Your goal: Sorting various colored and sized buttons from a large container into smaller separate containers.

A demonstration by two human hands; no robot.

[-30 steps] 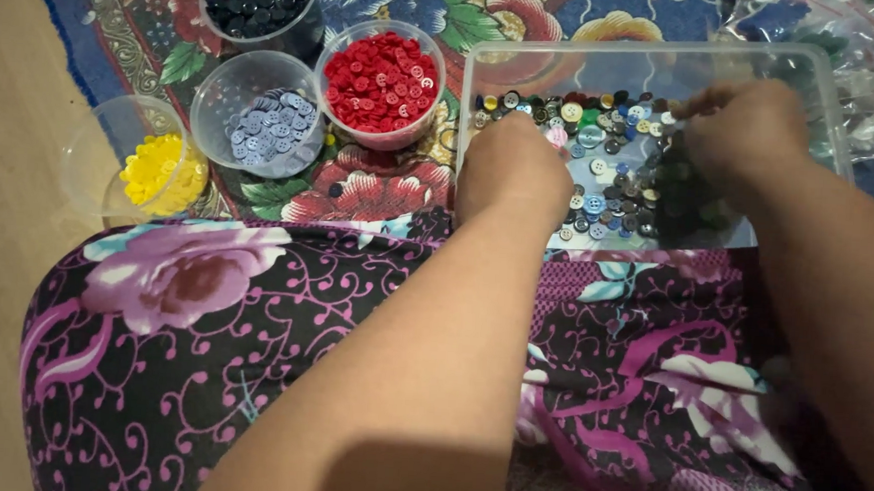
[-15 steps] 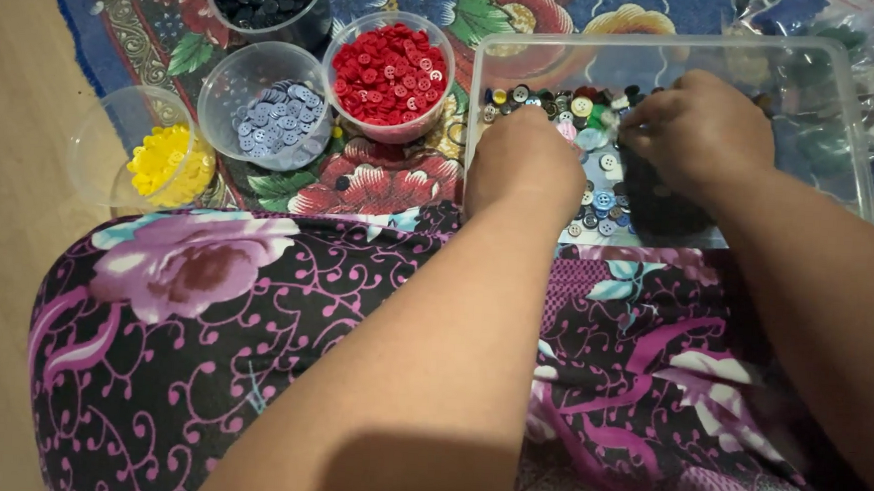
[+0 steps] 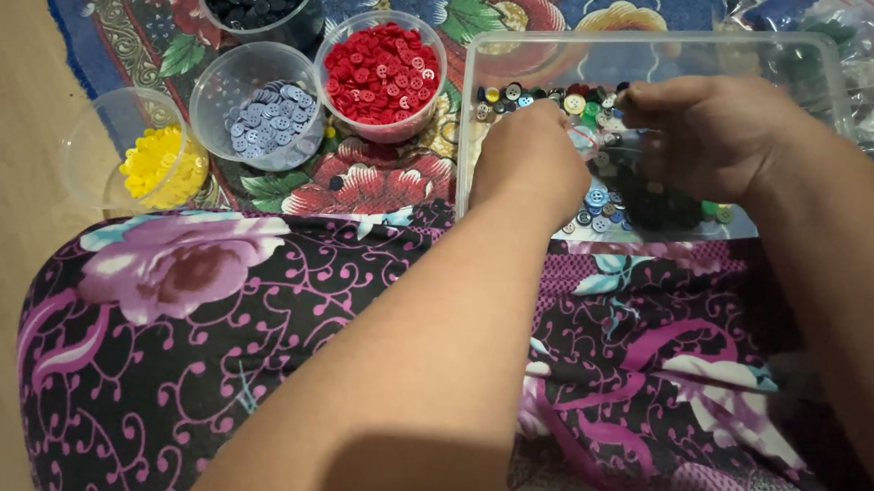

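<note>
Mixed buttons (image 3: 599, 199) in the clear tub (image 3: 667, 48) are raked beneath the curled fingers of left hand (image 3: 531, 161) and right hand (image 3: 712, 130); any grasp is hidden.

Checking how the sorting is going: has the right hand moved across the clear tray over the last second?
Yes. The right hand moved leftward within the clear tray, toward the left hand.

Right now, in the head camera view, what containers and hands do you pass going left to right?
yellow button cup → pale blue button cup → red button cup → left hand → right hand, both hands inside the clear tub of mixed buttons.
</note>
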